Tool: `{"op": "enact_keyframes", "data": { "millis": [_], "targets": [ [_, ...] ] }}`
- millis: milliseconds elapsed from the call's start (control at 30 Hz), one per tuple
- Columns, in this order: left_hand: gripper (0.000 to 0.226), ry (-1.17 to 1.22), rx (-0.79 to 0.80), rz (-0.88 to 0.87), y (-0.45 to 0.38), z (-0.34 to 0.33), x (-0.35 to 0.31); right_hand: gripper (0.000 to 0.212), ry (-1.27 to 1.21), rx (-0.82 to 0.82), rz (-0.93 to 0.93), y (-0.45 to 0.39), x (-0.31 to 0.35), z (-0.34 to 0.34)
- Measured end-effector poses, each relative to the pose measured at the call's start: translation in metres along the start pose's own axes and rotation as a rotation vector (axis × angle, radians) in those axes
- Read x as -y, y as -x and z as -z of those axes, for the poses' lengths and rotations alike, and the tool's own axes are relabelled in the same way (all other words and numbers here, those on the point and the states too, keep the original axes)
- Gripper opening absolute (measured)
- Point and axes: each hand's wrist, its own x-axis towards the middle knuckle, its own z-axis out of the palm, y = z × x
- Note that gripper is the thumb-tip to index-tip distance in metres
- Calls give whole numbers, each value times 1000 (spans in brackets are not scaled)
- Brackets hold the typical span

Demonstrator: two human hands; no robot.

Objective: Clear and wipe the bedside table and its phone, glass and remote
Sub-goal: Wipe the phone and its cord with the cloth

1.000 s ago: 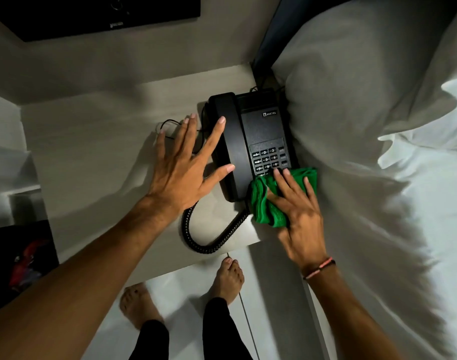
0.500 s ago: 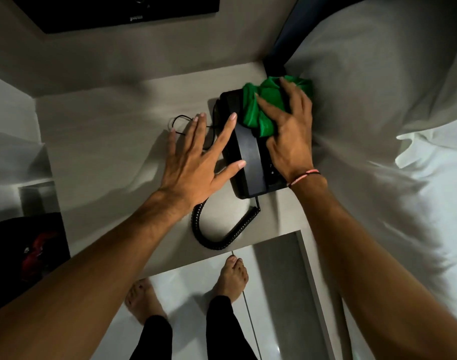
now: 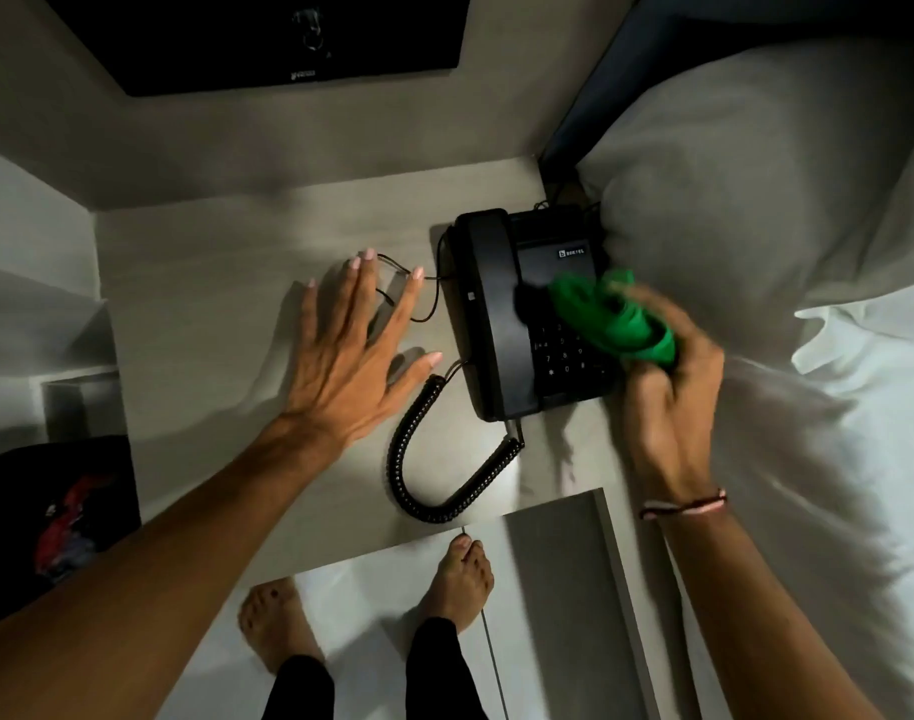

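A black desk phone [image 3: 501, 324] stands at the right end of the pale bedside table [image 3: 210, 314], its handset in the cradle and its coiled cord [image 3: 418, 459] looping toward the front edge. My right hand [image 3: 668, 402], blurred by motion, grips a bunched green cloth [image 3: 608, 319] over the right side of the keypad. My left hand [image 3: 350, 361] lies flat on the table just left of the phone, fingers spread, not touching it. No glass or remote shows.
A white pillow [image 3: 756, 200] and bedsheet press against the phone's right side. A thin black wire [image 3: 423, 298] runs under my left fingers. A dark panel [image 3: 267, 39] hangs on the wall behind. A dark bag [image 3: 54, 511] sits low left. My bare feet [image 3: 460, 579] stand below the table.
My right hand has swept the green cloth from the phone's far top end back down over the keypad. My left hand has slid slightly left, off the handset.
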Motion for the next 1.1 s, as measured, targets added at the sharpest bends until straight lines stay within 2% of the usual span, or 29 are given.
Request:
{"op": "enact_keyframes", "data": {
  "millis": [67, 133, 200, 267, 300, 433, 567, 700, 867, 933, 1000, 1033, 1100],
  "targets": [
    [81, -56, 13, -23, 8, -9, 10, 66, -19, -55, 109, -26, 23, -18],
    [76, -104, 11, -53, 15, -18, 12, 74, 80, -30, 197, -51, 42, -46],
    [73, -128, -13, -55, 17, -23, 12, 82, 283, 124, 209, -65, 51, -78],
    [73, -138, -24, -40, 14, -24, 11, 80, 489, 280, 234, -62, 45, -99],
    [73, -141, -23, -40, 11, -24, 11, 77, 554, 304, 257, -56, 39, -103],
    [72, -147, -29, -36, 12, -26, 16, 75, 561, 232, 287, -17, 22, -95],
    [75, -147, -22, -23, 14, -28, 15, 77, 644, 243, 306, 15, 8, -86],
    [76, -161, 13, -29, 16, -30, 16, 68, 671, 231, 307, 47, 0, -78],
    [75, -121, 59, -24, 15, -27, 17, 58, 683, 252, 163, 92, 2, -72],
    [75, -9, 96, -11, 14, -20, 17, 56, 696, 275, 91, 103, 11, -63],
    [75, 221, 69, 22, 22, -7, 14, 55, 679, 341, -24, 113, 23, -49],
    [73, 364, 40, 56, 28, 0, 14, 53, 602, 367, -93, 114, 31, -41],
    [65, 691, 0, 199, 43, 28, 19, 38, 273, 380, -253, 111, 59, -32]
  ]
}}
